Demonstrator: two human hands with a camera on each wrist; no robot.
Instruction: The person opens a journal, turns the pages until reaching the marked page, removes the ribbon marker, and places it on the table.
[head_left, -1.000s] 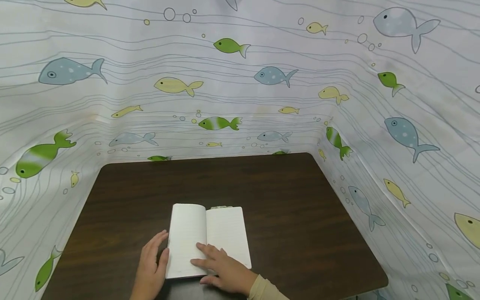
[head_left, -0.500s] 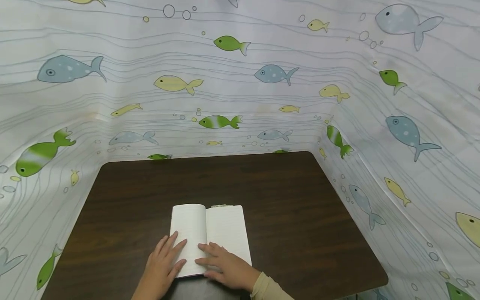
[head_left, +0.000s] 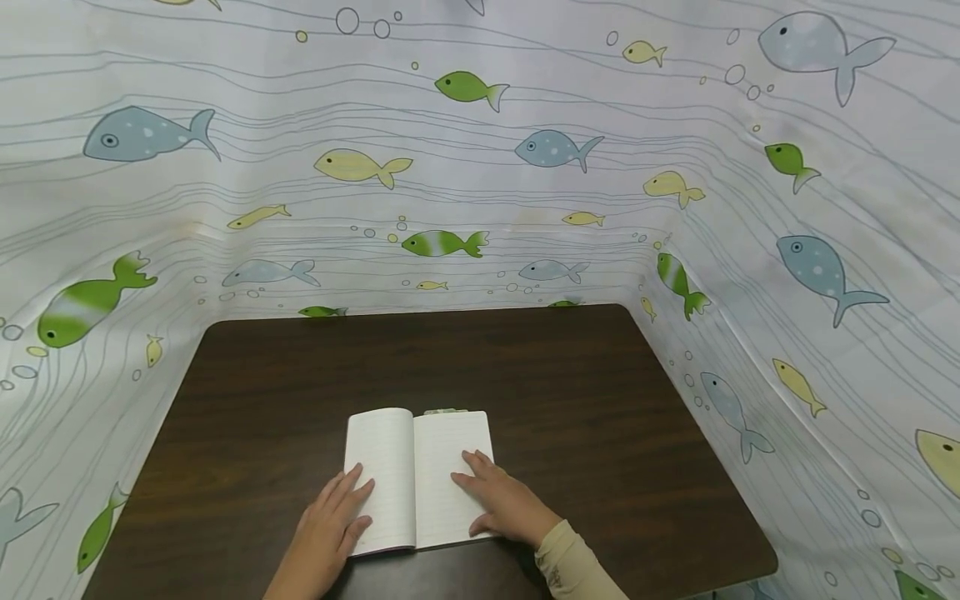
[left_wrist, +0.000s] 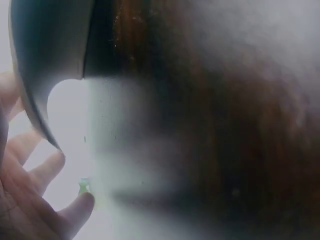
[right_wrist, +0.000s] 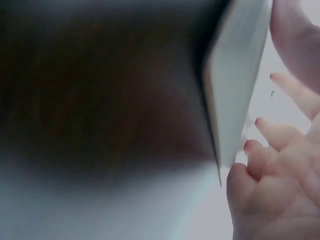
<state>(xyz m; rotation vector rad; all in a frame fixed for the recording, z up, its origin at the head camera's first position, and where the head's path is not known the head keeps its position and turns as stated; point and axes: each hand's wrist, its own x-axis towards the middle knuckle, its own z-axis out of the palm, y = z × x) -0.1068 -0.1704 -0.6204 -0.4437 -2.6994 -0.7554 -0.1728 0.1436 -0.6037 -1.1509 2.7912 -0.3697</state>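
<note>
An open notebook with faintly ruled, blank pages lies near the front of the dark brown table. My left hand rests on the lower left of its left page, fingers spread. On the lower right part of the right page lies my right hand, its fingers extended, below a beige sleeve. A bit of something pale and patterned peeks out above the right page's top edge. In the right wrist view, the notebook's edge shows beside the spread fingers; the left wrist view also catches the notebook's dark cover.
The dark wood-grain table has rounded corners. A white curtain printed with green, blue and yellow fish surrounds its back and both sides.
My left hand moved from the notebook's left edge onto the left page. My right hand slid rightward from the middle fold to the right page's outer side.
</note>
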